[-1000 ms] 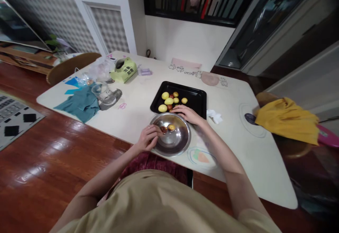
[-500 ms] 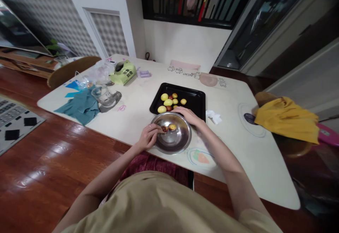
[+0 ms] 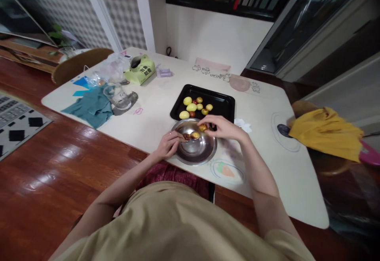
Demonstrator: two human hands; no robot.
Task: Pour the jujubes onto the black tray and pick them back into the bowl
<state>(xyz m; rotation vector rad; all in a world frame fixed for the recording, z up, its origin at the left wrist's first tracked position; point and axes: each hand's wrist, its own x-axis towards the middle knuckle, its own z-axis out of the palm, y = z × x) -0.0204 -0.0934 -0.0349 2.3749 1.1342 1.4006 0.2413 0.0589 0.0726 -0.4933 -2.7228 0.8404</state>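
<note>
A shiny metal bowl [image 3: 194,156] stands near the table's front edge, against the black tray [image 3: 221,97]. My left hand [image 3: 170,144] reaches over the bowl's left rim, fingertips closed on a reddish-brown jujube [image 3: 187,137]. Beside that one, a yellow-brown jujube [image 3: 195,135] is in the bowl. Above the bowl's far right side, my right hand [image 3: 221,127] pinches a mottled yellow and brown jujube [image 3: 203,127] between thumb and fingers. In the tray lie several small fruits, among them a larger yellow fruit [image 3: 191,107] and a dark red one [image 3: 192,114].
Crumpled white tissue [image 3: 243,125] lies right of the tray. Toward the left are a teal cloth [image 3: 92,108], a clear glass jug [image 3: 120,97] and a green tissue box [image 3: 141,70]. A yellow cloth [image 3: 325,134] hangs over a chair at the right.
My right hand has lifted from the tray's near edge and moved over the bowl, now with a jujube in its fingers. My left hand stays at the bowl's left side. The view has tilted slightly.
</note>
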